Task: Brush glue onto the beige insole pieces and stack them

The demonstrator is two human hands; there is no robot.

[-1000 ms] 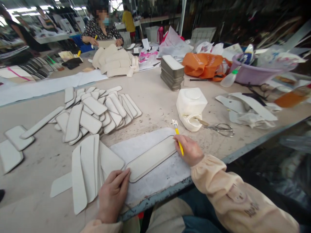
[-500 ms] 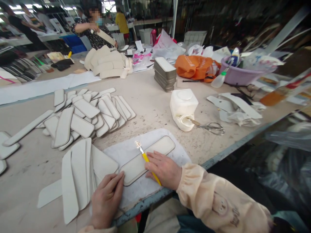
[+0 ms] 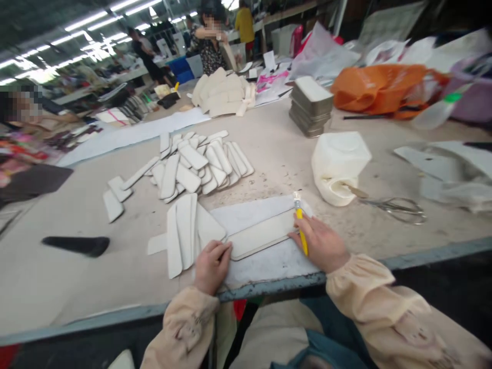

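The long cream panel [image 3: 261, 236] lies flat with the white sheet [image 3: 246, 215] under it, by the front edge of the surface [image 3: 269, 154]. The right hand [image 3: 321, 243], its grip clamped on the yellow brush [image 3: 300, 221], has moved from the panel's middle to its right end, with the brush tip now at that end's far corner. The left hand [image 3: 211, 264] still presses the panel's left end, its grip loose around nothing.

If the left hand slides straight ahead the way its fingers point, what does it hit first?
The long white rounded-end piece lying on the pale sheet: the fingers of the left hand seem to touch its near end. The fanned white pieces lie just beside that line, on its left.
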